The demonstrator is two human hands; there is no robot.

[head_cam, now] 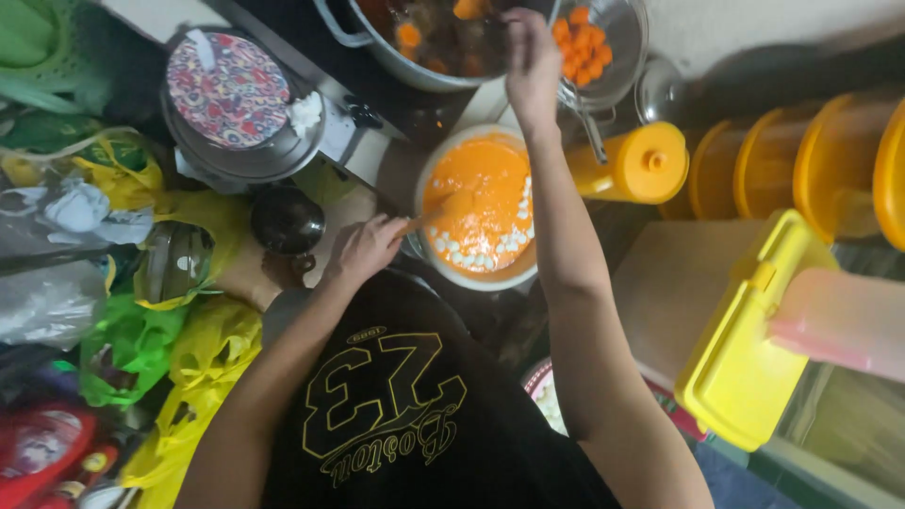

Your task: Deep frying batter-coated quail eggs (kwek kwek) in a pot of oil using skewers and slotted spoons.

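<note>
Left hand (363, 247) pinched spoon (436, 215) in orange-batter bowl (426, 179); right hand (531, 61) gripped strainer (617, 28), best tipped slowly, low.

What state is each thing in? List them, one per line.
Left hand: gripping a spoon dipped in the bowl.
Right hand: raised by the strainer.
Bowl: full of orange mixture and white balls.
Strainer: holding orange pieces.
Yellow box: lid closed.
Patterned lid: covering its pot.
</note>
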